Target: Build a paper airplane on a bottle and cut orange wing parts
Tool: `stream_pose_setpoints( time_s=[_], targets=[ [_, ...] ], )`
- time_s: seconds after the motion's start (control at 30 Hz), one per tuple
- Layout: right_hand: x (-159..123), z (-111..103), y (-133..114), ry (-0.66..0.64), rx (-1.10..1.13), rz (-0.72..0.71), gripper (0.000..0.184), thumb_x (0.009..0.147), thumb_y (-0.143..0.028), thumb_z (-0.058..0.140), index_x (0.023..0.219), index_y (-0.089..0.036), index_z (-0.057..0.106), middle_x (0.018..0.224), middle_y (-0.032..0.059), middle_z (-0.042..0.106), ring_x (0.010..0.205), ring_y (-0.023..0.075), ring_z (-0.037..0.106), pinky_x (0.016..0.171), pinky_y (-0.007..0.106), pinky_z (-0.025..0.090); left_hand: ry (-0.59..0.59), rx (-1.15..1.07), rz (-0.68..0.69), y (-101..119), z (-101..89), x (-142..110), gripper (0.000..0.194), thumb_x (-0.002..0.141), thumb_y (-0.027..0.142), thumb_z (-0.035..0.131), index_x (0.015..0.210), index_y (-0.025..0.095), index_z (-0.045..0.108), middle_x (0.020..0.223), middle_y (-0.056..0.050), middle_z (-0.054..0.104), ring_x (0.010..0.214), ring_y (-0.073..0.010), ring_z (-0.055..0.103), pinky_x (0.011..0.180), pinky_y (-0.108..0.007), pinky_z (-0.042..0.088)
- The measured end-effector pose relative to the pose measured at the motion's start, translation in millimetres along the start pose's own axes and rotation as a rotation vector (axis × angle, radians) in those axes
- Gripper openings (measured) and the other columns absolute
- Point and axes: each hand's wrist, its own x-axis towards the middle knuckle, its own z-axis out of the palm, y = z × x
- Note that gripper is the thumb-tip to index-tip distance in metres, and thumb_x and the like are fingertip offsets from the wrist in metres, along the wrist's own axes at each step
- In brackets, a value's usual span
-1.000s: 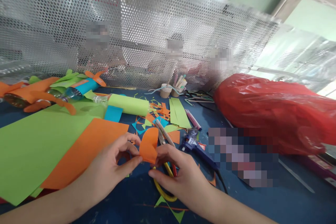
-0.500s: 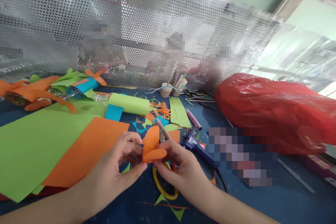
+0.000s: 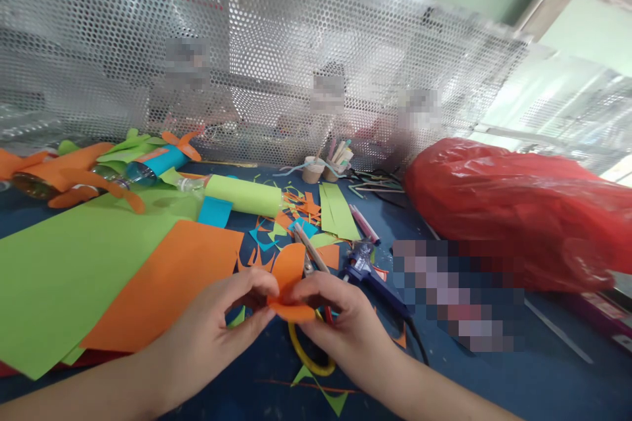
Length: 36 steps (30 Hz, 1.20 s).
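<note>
An orange paper cutout (image 3: 289, 266) with rounded lobes is folded between my two hands above the blue table. My left hand (image 3: 237, 312) pinches its left edge between thumb and fingers. On the other side, my right hand (image 3: 333, 312) grips the cutout near its fold, with fingertips partly hiding it. Beneath the hands lie scissors (image 3: 296, 342) with a yellow handle, their blades pointing away and partly covered. A blue hot glue gun (image 3: 375, 279) rests to the right of my right hand.
Green sheets (image 3: 89, 263) and an orange sheet (image 3: 162, 289) lie at left. A green-wrapped bottle (image 3: 244, 196), paper scraps (image 3: 301, 207) and other wrapped bottles (image 3: 158, 163) are behind. A red plastic bag (image 3: 513, 210) fills the right. Perforated metal (image 3: 276, 33) stands behind, people beyond.
The orange cutout has tipped and lowered slightly, its front lobe now more flattened. My right fingers have moved onto its fold; my left fingers have curled in closer.
</note>
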Motion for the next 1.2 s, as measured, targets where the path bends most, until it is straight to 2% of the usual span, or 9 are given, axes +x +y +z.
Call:
stream_pose_setpoints(
  time_s=[0.1,0.2,0.33,0.47,0.63,0.83,1.07,1.2],
  targets=[
    [0,1,4,0.008,0.198,0.049,0.017,0.074,-0.007,0.071,0.081,-0.022,0.075,0.079,-0.0002,0.072,0.072,0.0134,0.065,0.066,0.022,0.049,-0.002,-0.043,-0.035,1,-0.6,0,0.012,0.089,0.019,0.055,0.090,0.030,0.061,0.090,0.005,0.064,0.086,-0.0137,0.062,0.079,-0.021,0.048],
    [-1,3,9,0.013,0.352,0.103,0.020,0.075,-0.009,0.072,0.083,-0.027,0.078,0.079,-0.0009,0.071,0.072,0.0135,0.065,0.067,0.023,0.050,0.026,-0.200,-0.113,3,1.0,1,0.012,0.085,0.017,0.058,0.084,0.028,0.063,0.083,0.005,0.065,0.079,-0.0131,0.063,0.075,-0.021,0.050],
    [-1,4,11,0.015,0.312,0.068,0.031,0.077,-0.005,0.066,0.088,-0.030,0.080,0.079,-0.0008,0.070,0.071,0.0129,0.064,0.066,0.023,0.049,0.067,-0.436,-0.181,9,4.3,4,0.006,0.080,0.021,0.065,0.077,0.026,0.064,0.074,0.005,0.064,0.072,-0.0122,0.062,0.068,-0.020,0.050],
    [0,2,9,0.009,0.225,0.009,0.036,0.077,-0.001,0.064,0.089,-0.030,0.080,0.083,-0.0003,0.073,0.075,0.0121,0.065,0.068,0.021,0.049,0.124,-0.527,-0.204,9,5.1,6,0.008,0.073,0.019,0.072,0.072,0.025,0.066,0.074,0.006,0.065,0.073,-0.0112,0.062,0.069,-0.019,0.050],
    [4,2,10,0.035,0.335,0.066,0.029,0.076,-0.004,0.067,0.081,-0.029,0.081,0.079,-0.0022,0.075,0.074,0.0110,0.067,0.067,0.018,0.052,0.103,-0.542,-0.219,1,2.5,7,0.009,0.073,0.017,0.072,0.075,0.026,0.071,0.074,0.005,0.070,0.071,-0.0111,0.064,0.069,-0.020,0.051],
    [8,3,10,-0.001,0.648,0.220,0.005,0.076,-0.025,0.079,0.080,-0.027,0.080,0.080,-0.0032,0.079,0.072,0.0116,0.074,0.072,0.019,0.057,0.040,-0.507,-0.246,0,-3.9,10,0.010,0.078,0.016,0.071,0.079,0.026,0.073,0.077,0.004,0.074,0.071,-0.0109,0.069,0.069,-0.019,0.053],
    [10,4,7,0.025,0.629,0.269,0.011,0.070,-0.032,0.084,0.077,-0.025,0.079,0.078,-0.0011,0.079,0.073,0.0147,0.075,0.073,0.023,0.059,0.042,-0.420,-0.208,2,-5.8,10,0.009,0.082,0.017,0.067,0.079,0.024,0.071,0.078,0.002,0.074,0.075,-0.0147,0.070,0.071,-0.025,0.055],
    [8,3,8,0.040,0.568,0.264,0.012,0.070,-0.034,0.083,0.076,-0.025,0.079,0.077,-0.0004,0.079,0.073,0.0160,0.074,0.074,0.026,0.058,0.018,-0.337,-0.161,2,-6.0,10,0.010,0.084,0.018,0.063,0.086,0.026,0.070,0.086,0.001,0.073,0.084,-0.0161,0.069,0.077,-0.026,0.054]
  ],
)
